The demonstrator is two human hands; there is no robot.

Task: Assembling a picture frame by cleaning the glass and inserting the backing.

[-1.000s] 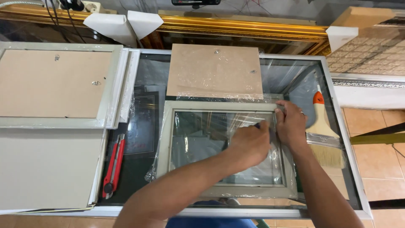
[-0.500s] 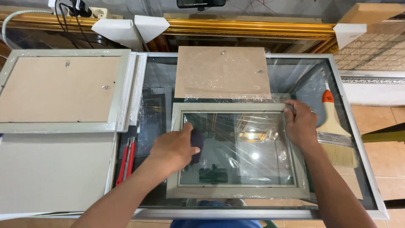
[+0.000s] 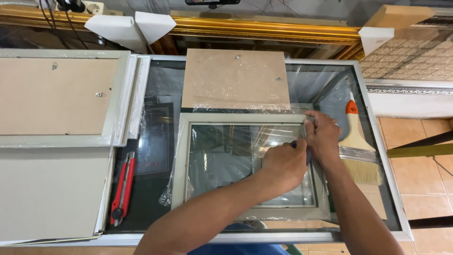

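A pale grey picture frame with a glass pane lies flat on the glass table, with loose clear plastic film around its edges. My left hand reaches across the pane to its upper right part. It is closed on a small dark pad, which is mostly hidden by the fingers. My right hand grips the frame's top right corner, its fingers on the rail, and touches the left hand.
A brown backing board lies just beyond the frame. A wide paintbrush with an orange neck rests at the right and a red utility knife at the left. Stacked frames and a grey board fill the left; a gold frame stands behind.
My left hand swept with the pad from the pane's right side to its left edge and is now back at the upper right, beside my right hand. The right hand stayed on the corner.
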